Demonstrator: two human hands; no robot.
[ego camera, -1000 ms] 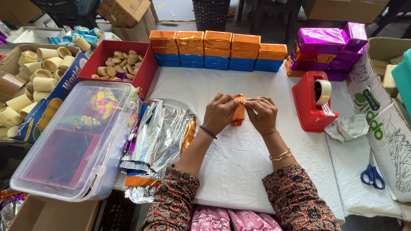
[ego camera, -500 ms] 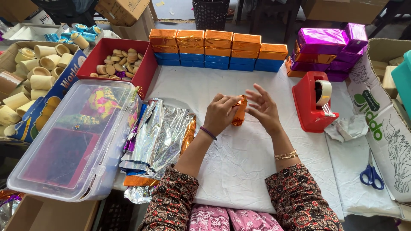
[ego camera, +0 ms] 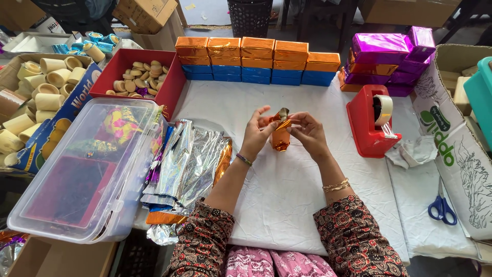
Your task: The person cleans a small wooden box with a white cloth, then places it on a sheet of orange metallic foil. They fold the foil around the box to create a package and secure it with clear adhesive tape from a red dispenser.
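Both hands meet above the white cloth (ego camera: 287,190), and between them stands a small orange foil-wrapped cylinder (ego camera: 280,137), upright and lifted just clear of the cloth. The left hand (ego camera: 258,132) curls round its left side with the thumb and first fingers pinching near the top, the remaining fingers fanned loosely open; the right hand (ego camera: 307,132) is closed on the right side, its fingertips pressing the crumpled foil at the upper end. The piece looks light, to judge by how loosely it is held, and probably stiff under the wrap, since the tan cardboard tubes (ego camera: 43,90) in the box far to the left of the left hand have the same shape. The foil itself is thin, glossy and creased; it would likely slip under dry fingers and tear or dent if pinched hard, so the firm body of the cylinder seems the safer place to take hold, with only a light touch on the gathered top. Just beside the left forearm lies a loose stack of silver and coloured foil sheets (ego camera: 187,164), crinkled and reflective, and beyond them a clear plastic lidded box (ego camera: 87,169). Ahead of both hands runs a row of orange and blue foil-wrapped boxes (ego camera: 256,59), flat-sided and sharp-edged. To the right of the right hand sits a red tape dispenser (ego camera: 370,125), and farther off blue-handled scissors (ego camera: 442,208)
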